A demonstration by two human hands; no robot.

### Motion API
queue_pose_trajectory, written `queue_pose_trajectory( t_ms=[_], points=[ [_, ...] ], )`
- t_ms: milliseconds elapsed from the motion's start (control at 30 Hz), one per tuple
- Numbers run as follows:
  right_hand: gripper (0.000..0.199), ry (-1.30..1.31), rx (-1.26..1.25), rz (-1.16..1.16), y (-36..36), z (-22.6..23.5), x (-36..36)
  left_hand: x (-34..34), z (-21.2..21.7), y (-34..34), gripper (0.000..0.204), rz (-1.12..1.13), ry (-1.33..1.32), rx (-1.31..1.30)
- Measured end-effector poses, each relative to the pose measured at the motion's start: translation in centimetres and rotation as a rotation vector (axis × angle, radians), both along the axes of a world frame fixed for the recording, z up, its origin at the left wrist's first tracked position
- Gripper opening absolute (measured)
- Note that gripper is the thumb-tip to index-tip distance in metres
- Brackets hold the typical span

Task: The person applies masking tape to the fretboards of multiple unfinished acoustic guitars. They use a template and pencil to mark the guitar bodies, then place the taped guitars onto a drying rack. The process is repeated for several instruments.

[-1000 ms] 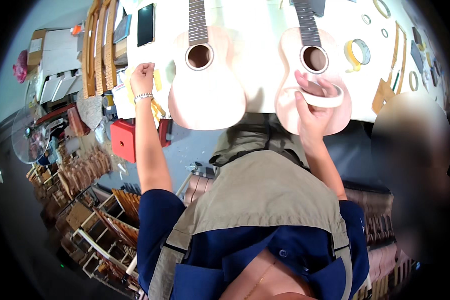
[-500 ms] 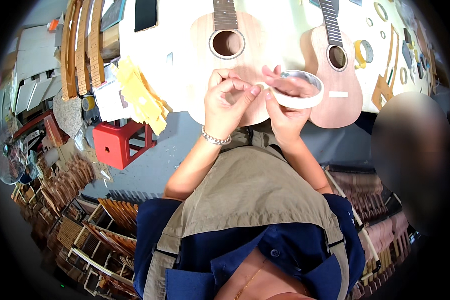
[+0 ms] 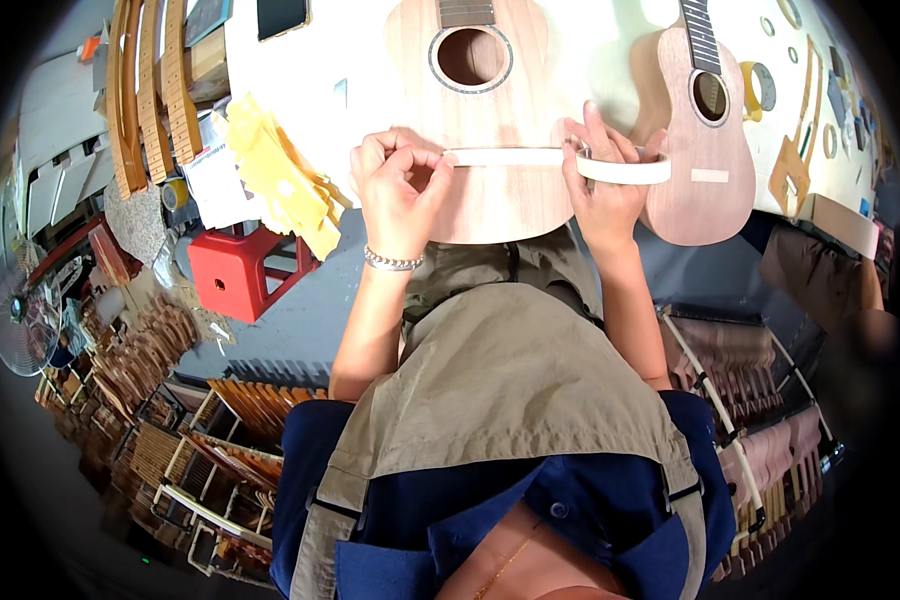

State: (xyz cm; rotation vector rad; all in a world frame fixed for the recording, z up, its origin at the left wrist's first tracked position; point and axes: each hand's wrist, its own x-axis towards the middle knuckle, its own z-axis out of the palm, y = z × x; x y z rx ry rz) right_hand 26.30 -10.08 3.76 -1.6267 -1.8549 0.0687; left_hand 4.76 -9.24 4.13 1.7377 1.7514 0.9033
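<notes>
A strip of cream masking tape (image 3: 515, 157) is stretched straight across the lower body of an unfinished pale wood guitar (image 3: 510, 205). Its left end is pinched between the thumb and forefinger of my left hand (image 3: 395, 190). My right hand (image 3: 610, 195) holds the tape roll (image 3: 630, 173), with fingers passed through its ring and the thumb by the strip. Whether the strip touches the wood or hovers just over it, I cannot tell. The guitar lies face up, its round soundhole (image 3: 470, 58) above my hands and its lower edge towards my apron.
A second guitar (image 3: 705, 200) with a short pale strip lies to the right. Yellow cloths (image 3: 280, 180), guitar necks (image 3: 140, 110) and a red stool (image 3: 235, 280) are at left. Tape rolls, among them a yellow one (image 3: 760, 90), lie far right, near another person's arm (image 3: 872, 285).
My hands have moved apart from close together, drawing a length of tape off the roll across the guitar. The view has shifted slightly, and a person's arm now shows at right.
</notes>
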Motion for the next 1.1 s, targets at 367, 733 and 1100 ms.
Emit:
queue_pose_trajectory(
  t_ms=[367,733,1100],
  points=[
    [0.058,-0.083,0.020,-0.019,0.4,-0.8,-0.1,0.2,0.0,0.1,0.014,-0.015,0.095,-0.005],
    [0.053,-0.061,0.000,-0.001,0.3,-1.1,-0.1,0.8,1.3,-2.8,0.043,-0.121,0.753,0.038],
    [0.049,-0.002,-0.010,0.014,0.4,-1.3,0.1,-9.4,-3.1,7.7,0.033,0.118,0.305,-0.428]
  ],
)
